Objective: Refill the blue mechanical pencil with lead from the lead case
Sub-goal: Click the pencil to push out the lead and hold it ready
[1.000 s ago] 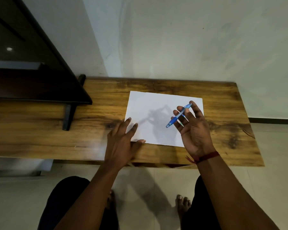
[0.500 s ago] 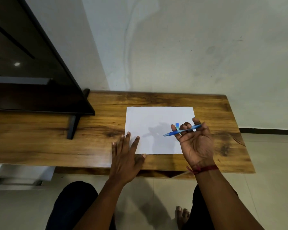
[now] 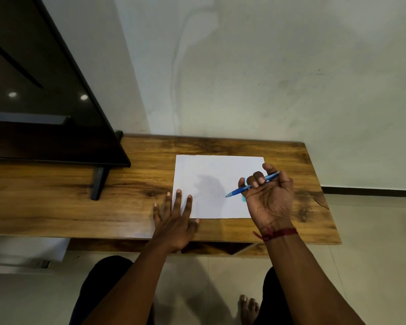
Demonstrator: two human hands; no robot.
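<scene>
While our right hand (image 3: 268, 198) curls around the blue mechanical pencil (image 3: 252, 184) at centre right, its small teal piece maybe the lead case, our left hand (image 3: 175, 219) lies flat and empty on the paper (image 3: 209, 170); keep the pencil steady.

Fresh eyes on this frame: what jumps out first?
The white paper in the middle of the wooden table, bright against the dark grain. The right hand, palm up at the paper's right edge, grips a blue pencil pointing left; the left hand lies flat on the paper's lower left corner. A dark TV fills the upper left.
</scene>
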